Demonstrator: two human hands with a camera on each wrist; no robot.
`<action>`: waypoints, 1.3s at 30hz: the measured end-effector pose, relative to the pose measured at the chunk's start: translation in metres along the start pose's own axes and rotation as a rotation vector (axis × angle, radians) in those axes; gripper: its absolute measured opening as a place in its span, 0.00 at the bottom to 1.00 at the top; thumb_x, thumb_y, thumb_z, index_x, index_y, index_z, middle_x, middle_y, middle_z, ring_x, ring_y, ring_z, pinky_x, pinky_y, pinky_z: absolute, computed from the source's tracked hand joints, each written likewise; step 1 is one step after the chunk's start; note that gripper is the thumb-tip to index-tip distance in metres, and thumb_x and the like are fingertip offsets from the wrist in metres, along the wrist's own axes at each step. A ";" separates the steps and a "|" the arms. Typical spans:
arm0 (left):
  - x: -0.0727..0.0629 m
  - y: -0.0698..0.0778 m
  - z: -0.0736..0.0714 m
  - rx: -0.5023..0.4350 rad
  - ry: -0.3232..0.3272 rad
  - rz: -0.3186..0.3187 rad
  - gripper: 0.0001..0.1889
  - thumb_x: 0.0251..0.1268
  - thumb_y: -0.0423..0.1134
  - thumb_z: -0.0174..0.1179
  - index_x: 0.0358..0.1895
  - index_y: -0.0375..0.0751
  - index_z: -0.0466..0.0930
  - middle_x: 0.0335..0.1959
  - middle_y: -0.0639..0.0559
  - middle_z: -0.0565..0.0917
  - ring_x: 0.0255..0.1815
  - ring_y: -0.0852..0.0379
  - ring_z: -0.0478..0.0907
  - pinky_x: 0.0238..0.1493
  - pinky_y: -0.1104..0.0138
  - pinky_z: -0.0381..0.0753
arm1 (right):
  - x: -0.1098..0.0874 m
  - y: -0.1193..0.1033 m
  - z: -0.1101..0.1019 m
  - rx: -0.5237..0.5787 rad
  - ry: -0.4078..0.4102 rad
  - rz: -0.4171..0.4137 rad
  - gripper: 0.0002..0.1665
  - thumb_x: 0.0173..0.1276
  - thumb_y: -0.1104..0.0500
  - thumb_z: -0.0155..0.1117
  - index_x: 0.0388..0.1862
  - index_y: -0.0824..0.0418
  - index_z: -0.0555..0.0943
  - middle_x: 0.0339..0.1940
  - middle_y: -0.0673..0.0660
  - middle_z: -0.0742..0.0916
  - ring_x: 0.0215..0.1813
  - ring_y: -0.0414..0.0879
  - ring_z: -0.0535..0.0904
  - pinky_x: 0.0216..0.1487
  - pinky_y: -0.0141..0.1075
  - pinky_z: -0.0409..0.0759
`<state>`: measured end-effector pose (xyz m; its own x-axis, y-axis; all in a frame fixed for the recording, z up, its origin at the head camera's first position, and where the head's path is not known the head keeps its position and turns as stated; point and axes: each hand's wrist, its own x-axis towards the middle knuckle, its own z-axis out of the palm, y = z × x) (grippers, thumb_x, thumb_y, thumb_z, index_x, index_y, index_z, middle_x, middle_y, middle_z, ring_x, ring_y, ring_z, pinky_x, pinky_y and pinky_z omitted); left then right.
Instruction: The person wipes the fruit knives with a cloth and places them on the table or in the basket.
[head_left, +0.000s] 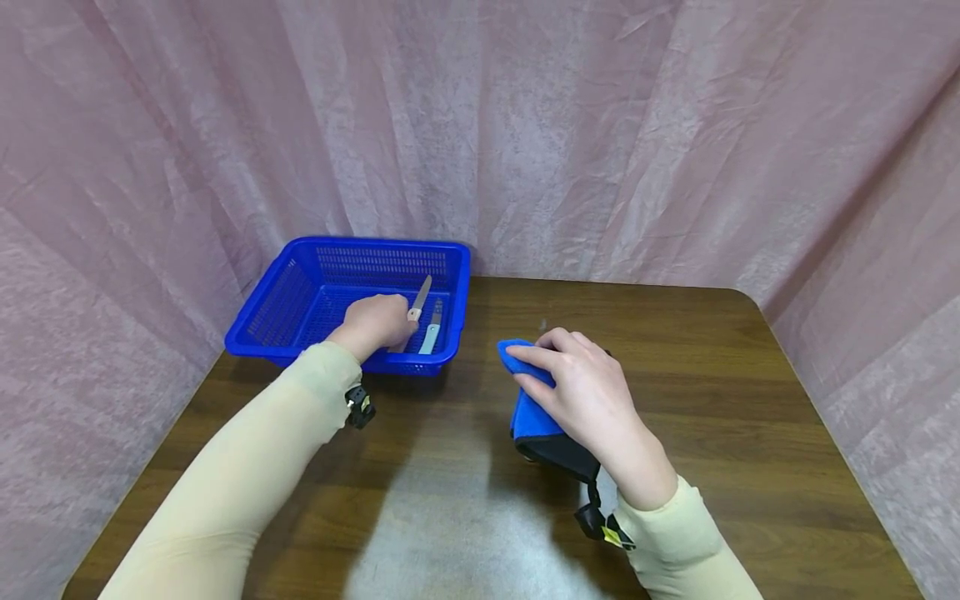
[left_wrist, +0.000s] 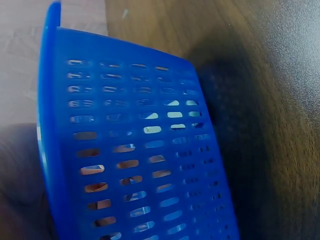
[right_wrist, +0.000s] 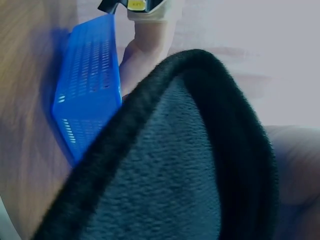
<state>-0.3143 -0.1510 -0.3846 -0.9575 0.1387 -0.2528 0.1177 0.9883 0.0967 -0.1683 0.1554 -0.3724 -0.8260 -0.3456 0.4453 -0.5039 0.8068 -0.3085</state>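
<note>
My left hand point(head_left: 377, 321) reaches over the near wall of a blue plastic basket point(head_left: 262, 342). Its fingers are at the pale handle of a knife point(head_left: 423, 293) whose blade points away; most of the grip is hidden behind the hand. To the right in the basket lies another knife point(head_left: 430, 337) with a light blue handle. My right hand point(head_left: 588, 387) holds a soft blue fabric piece with black edging point(head_left: 536, 421) between thumb and fingers, above the table. In the right wrist view, the fabric's black rim and dark woven face point(right_wrist: 165, 170) fill the foreground.
The basket stands on the left of a brown wooden table point(head_left: 675, 333), close to the pink curtain point(head_left: 555, 150) at the back. Slotted basket walls point(left_wrist: 125, 115) fill much of the left wrist view. Light reflects off the table's near middle.
</note>
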 end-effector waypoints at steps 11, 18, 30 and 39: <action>0.010 0.004 0.006 0.005 -0.083 -0.043 0.15 0.80 0.48 0.58 0.35 0.43 0.84 0.39 0.43 0.86 0.41 0.43 0.82 0.46 0.47 0.83 | -0.004 0.002 0.001 -0.002 -0.001 0.006 0.22 0.69 0.51 0.83 0.62 0.43 0.93 0.49 0.50 0.89 0.50 0.49 0.83 0.43 0.46 0.84; 0.046 -0.014 0.030 0.027 -0.165 -0.075 0.15 0.77 0.49 0.60 0.33 0.45 0.85 0.39 0.44 0.86 0.44 0.42 0.83 0.48 0.45 0.83 | -0.007 0.004 0.000 0.003 0.000 0.020 0.23 0.69 0.52 0.84 0.62 0.43 0.93 0.48 0.50 0.89 0.50 0.49 0.83 0.43 0.46 0.84; 0.075 -0.032 0.056 0.011 -0.205 -0.054 0.12 0.74 0.50 0.62 0.33 0.48 0.83 0.40 0.44 0.85 0.44 0.41 0.82 0.48 0.44 0.82 | -0.011 0.005 0.001 -0.002 0.003 0.023 0.22 0.69 0.52 0.84 0.62 0.44 0.93 0.47 0.50 0.89 0.50 0.49 0.84 0.41 0.46 0.84; 0.051 -0.013 0.041 0.006 -0.199 -0.077 0.14 0.76 0.46 0.62 0.31 0.45 0.85 0.36 0.44 0.86 0.43 0.43 0.84 0.49 0.47 0.82 | -0.012 0.006 0.002 -0.005 -0.003 0.019 0.23 0.68 0.53 0.84 0.62 0.44 0.93 0.48 0.50 0.89 0.49 0.49 0.84 0.41 0.45 0.84</action>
<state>-0.3537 -0.1542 -0.4384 -0.8930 0.0716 -0.4443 0.0482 0.9968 0.0639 -0.1619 0.1636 -0.3816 -0.8361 -0.3313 0.4372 -0.4867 0.8157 -0.3127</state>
